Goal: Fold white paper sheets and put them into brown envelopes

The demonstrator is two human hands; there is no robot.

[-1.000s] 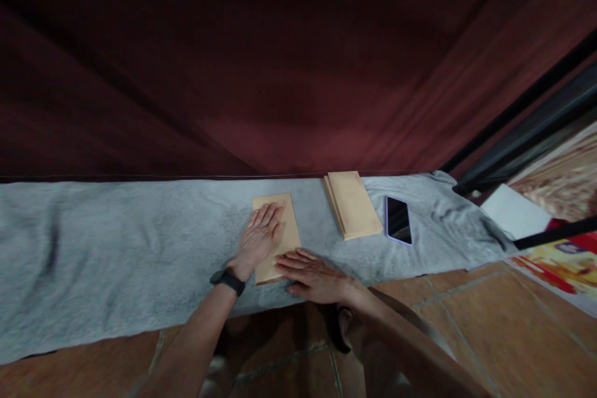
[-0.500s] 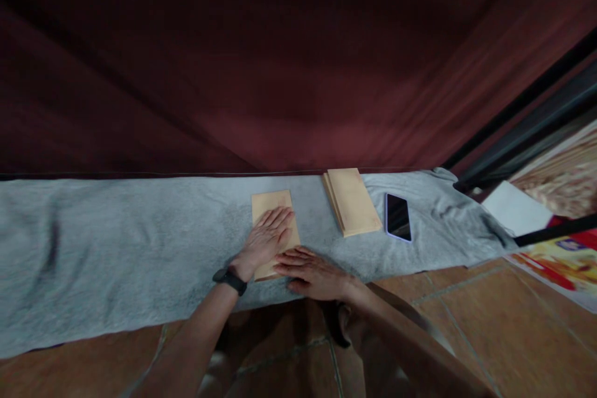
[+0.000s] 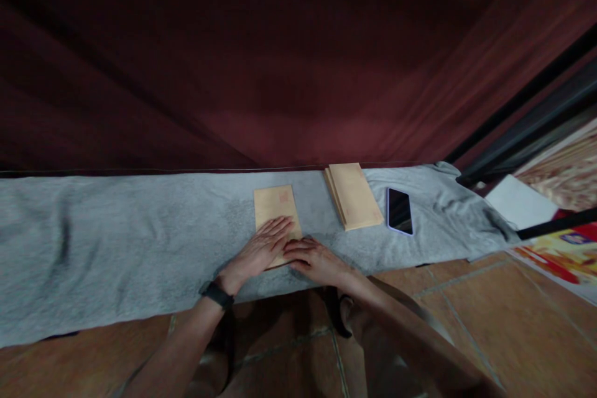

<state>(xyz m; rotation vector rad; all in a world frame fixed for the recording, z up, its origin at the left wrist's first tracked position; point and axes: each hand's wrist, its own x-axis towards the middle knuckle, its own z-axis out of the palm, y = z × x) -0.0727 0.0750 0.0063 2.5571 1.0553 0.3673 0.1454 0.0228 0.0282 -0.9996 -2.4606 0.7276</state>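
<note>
A tan paper envelope (image 3: 272,200) lies flat on the grey cloth, with small reddish printing near its upper right corner. My left hand (image 3: 263,247), a dark watch on its wrist, rests palm down across the envelope's lower half, fingers stretched out. At the lower right corner, my right hand (image 3: 319,261) has its fingers bent together over the edge, with the thumb close to the bottom edge. The fingers partly cover that corner. To the right lies a small stack of similar envelopes (image 3: 357,196), apart from both hands.
A phone (image 3: 400,211) with a purple edge lies right of the stack. The grey cloth (image 3: 116,242) runs along a dark red fabric (image 3: 298,106) behind it. Tiled floor (image 3: 504,305) shows in front. Colourful printed packaging (image 3: 566,255) sits at far right.
My left hand has slid down the envelope toward me, uncovering the printing. My right hand's fingers have drawn in and bent at the lower right corner. The view has shifted slightly.
</note>
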